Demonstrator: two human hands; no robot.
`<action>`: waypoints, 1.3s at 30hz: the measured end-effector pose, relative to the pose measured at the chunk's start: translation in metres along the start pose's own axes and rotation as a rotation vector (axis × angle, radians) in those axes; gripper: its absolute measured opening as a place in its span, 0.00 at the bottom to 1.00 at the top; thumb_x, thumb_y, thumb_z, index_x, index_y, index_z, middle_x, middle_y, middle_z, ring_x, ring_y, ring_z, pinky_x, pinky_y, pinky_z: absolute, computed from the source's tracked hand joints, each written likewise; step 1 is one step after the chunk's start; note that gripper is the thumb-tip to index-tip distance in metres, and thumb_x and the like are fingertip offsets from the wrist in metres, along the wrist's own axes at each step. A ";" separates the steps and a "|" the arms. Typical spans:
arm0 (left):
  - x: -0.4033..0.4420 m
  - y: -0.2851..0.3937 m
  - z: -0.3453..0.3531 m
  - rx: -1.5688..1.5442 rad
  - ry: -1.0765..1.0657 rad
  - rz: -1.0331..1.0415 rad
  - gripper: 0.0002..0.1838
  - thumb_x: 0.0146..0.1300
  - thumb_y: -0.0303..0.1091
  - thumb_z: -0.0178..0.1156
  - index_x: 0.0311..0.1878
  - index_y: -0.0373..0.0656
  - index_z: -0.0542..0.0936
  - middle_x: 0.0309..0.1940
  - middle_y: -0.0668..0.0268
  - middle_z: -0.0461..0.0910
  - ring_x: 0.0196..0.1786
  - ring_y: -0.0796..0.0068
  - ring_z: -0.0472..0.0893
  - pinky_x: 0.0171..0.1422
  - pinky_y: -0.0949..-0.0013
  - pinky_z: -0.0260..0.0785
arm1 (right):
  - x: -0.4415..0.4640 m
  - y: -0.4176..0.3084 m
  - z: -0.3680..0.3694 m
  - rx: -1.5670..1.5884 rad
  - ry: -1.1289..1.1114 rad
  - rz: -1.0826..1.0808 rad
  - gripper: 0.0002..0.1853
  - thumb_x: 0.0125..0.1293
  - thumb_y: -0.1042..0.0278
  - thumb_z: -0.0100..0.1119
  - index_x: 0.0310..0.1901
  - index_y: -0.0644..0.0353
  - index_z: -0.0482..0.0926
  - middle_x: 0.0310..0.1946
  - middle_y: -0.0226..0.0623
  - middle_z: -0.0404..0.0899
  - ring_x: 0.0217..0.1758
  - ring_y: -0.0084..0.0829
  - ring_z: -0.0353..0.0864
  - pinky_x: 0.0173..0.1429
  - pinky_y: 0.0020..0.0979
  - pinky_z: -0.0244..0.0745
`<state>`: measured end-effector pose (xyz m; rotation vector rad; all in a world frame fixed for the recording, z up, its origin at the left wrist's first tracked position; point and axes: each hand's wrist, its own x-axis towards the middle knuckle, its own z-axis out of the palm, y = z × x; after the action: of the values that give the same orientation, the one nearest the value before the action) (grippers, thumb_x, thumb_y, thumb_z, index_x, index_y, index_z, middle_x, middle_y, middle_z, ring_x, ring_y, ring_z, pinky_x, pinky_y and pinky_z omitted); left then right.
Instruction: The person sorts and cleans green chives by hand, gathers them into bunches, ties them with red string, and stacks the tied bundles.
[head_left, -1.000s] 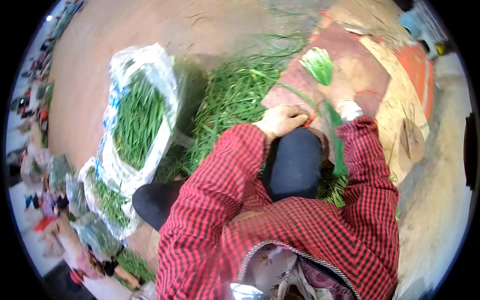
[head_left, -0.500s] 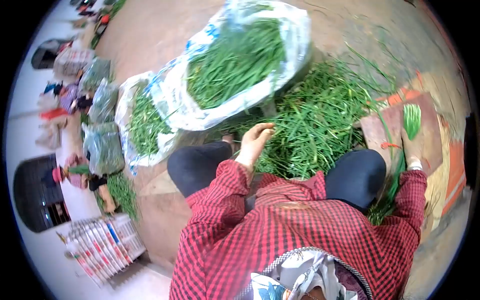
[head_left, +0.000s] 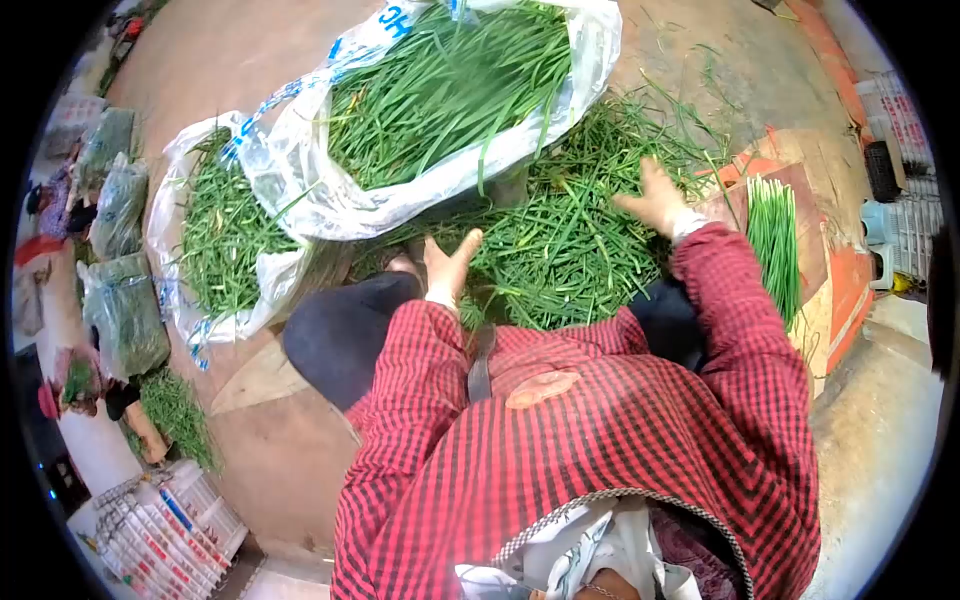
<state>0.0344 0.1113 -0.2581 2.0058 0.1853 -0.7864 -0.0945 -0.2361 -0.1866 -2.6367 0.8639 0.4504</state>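
My left hand (head_left: 449,266) is held with thumb and fingers apart and nothing in it, at the left side of a heap of loose green stalks (head_left: 575,235). On the heap's right side, my right hand (head_left: 657,202) is spread over the stalks, also with nothing held. A neat bundle with pale ends (head_left: 774,245) lies on a reddish-brown board (head_left: 811,210) to the right. Beyond the heap, a large white plastic bag (head_left: 340,205) lies open, full of long green leaves (head_left: 450,90).
A second open bag (head_left: 165,225) of greens stands at the left. Several filled clear bags (head_left: 125,325) line the far left, near people in the background. White crates (head_left: 175,530) are at the lower left, and more crates (head_left: 915,225) at the right edge.
My right hand has let go of the bundle, which now lies on the board, and has moved left to the heap. My left hand has shifted lower beside the heap and its fingers have spread.
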 end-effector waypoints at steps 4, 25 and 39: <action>0.005 -0.035 0.029 0.169 -0.013 -0.166 0.73 0.42 0.66 0.73 0.74 0.24 0.41 0.76 0.39 0.38 0.80 0.49 0.36 0.82 0.58 0.35 | 0.031 0.006 0.055 0.203 -0.072 0.250 0.56 0.53 0.39 0.68 0.69 0.78 0.54 0.70 0.67 0.55 0.75 0.55 0.55 0.77 0.40 0.53; 0.034 -0.121 0.077 -0.504 -0.382 -0.710 0.45 0.66 0.59 0.57 0.75 0.38 0.56 0.75 0.60 0.56 0.73 0.64 0.59 0.76 0.58 0.50 | 0.203 0.219 0.190 1.267 -0.142 0.646 0.69 0.44 0.23 0.67 0.72 0.77 0.50 0.73 0.60 0.54 0.76 0.52 0.54 0.77 0.39 0.51; 0.068 -0.091 0.083 -0.563 -0.322 -0.627 0.21 0.69 0.42 0.53 0.54 0.35 0.80 0.46 0.56 0.83 0.41 0.63 0.83 0.43 0.63 0.76 | 0.053 -0.058 0.068 1.051 -0.538 -0.416 0.31 0.61 0.43 0.62 0.55 0.63 0.78 0.44 0.45 0.82 0.49 0.35 0.80 0.57 0.37 0.75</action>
<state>0.0112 0.0811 -0.3938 1.2629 0.7784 -1.2680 -0.0316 -0.1917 -0.2561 -1.5352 0.2278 0.4011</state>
